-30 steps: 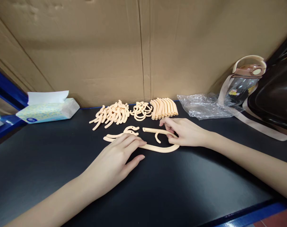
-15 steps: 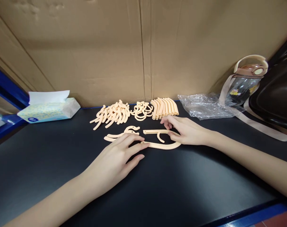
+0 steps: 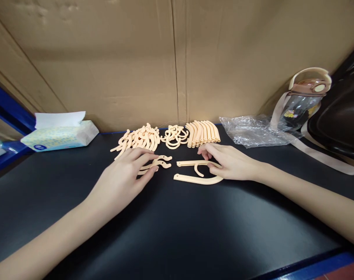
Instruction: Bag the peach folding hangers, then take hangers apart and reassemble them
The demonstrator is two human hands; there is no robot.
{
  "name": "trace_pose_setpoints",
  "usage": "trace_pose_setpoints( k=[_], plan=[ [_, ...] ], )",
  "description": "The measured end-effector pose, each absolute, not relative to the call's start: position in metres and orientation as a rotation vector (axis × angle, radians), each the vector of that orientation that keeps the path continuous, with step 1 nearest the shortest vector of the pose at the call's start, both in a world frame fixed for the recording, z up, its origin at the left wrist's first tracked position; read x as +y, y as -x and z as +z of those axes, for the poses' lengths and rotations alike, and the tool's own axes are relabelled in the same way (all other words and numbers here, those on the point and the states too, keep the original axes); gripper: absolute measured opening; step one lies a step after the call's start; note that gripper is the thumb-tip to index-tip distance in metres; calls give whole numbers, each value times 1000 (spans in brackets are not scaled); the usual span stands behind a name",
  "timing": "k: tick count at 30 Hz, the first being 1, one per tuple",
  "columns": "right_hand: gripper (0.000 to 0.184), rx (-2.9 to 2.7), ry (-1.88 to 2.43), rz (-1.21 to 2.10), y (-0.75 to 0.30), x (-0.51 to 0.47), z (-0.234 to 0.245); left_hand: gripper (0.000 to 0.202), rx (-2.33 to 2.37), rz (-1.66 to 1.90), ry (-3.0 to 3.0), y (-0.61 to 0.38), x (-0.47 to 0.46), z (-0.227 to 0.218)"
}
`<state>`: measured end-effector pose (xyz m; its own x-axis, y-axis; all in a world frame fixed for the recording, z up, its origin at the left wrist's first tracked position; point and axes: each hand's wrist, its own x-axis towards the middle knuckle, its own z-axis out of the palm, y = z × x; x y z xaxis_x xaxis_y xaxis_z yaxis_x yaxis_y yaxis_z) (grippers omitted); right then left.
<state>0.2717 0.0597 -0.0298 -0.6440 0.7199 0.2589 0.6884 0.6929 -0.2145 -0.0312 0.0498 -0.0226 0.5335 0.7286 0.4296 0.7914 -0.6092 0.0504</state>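
Note:
On the black tabletop [image 3: 177, 233] lie peach plastic parts. My left hand [image 3: 125, 177] rests over a small curved hooked piece [image 3: 161, 160], with fingers above and thumb below closing on its left end. My right hand [image 3: 228, 161] pinches the right end of a larger hanger-shaped part [image 3: 197, 179], made of a straight bar, a hook and a curved arm. Behind both hands lie three heaps: curved arms [image 3: 138, 142], ring hooks [image 3: 173, 136], and stacked curved strips [image 3: 203, 132].
A tissue pack [image 3: 58, 134] lies at the back left by a blue rail [image 3: 7, 112]. Crumpled clear plastic [image 3: 252, 130], a water bottle with a strap [image 3: 303, 101] and a dark bag [image 3: 340, 116] stand at the right. A cardboard wall [image 3: 177, 58] closes the back.
My left hand has moved left and back, off the curved arm's left tip and onto the small hooked piece. My right hand has stayed on the hanger-shaped part.

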Motion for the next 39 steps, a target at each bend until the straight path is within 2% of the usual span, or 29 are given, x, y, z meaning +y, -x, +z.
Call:
trace_pose_setpoints(
  k=[6,13,18,24,27,35,39],
  plan=[
    [26,-2594,1106,102,-272,58,-29,38,-1227,-532,2704,39,62,-29],
    [24,-2593,1018,-82,-270,58,-32,30,-1061,-460,2811,36,60,-29],
    [15,-2524,908,-195,-265,55,-30,26,-1037,-461,2820,36,61,-29],
    [23,-2514,790,-293,-249,37,-30,27,-885,-464,2782,33,59,-26],
    [28,-2546,788,-315,-243,30,-32,27,-832,-471,2759,28,56,-24],
    [17,-2570,753,-188,-240,31,-37,37,-699,-415,2703,16,46,-22],
    [18,-2503,685,-189,-239,31,-37,38,-703,-426,2656,16,43,-22]
  ],
)
